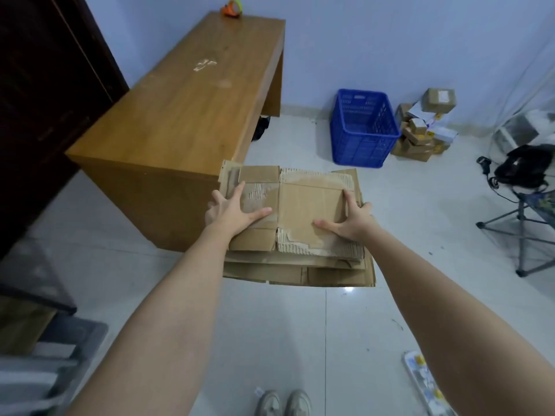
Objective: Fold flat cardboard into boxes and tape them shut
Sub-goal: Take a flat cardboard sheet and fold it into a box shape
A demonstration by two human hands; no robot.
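Observation:
A stack of flat, worn cardboard (303,205) sits between my two hands, just right of the wooden desk's near corner. My left hand (231,210) grips its left edge, thumb and forefinger on top and the other fingers round the side. My right hand (353,219) grips the right edge the same way. The top sheet is torn, showing its corrugation. Further sheets (300,273) stick out below it toward me. An orange tape dispenser (232,8) stands at the far end of the desk (180,109).
A blue plastic crate (362,127) stands on the tiled floor by the far wall, with a pile of small taped boxes (423,127) to its right. A folding chair with a black bag (522,187) is at the right. My shoes (283,402) show at the bottom.

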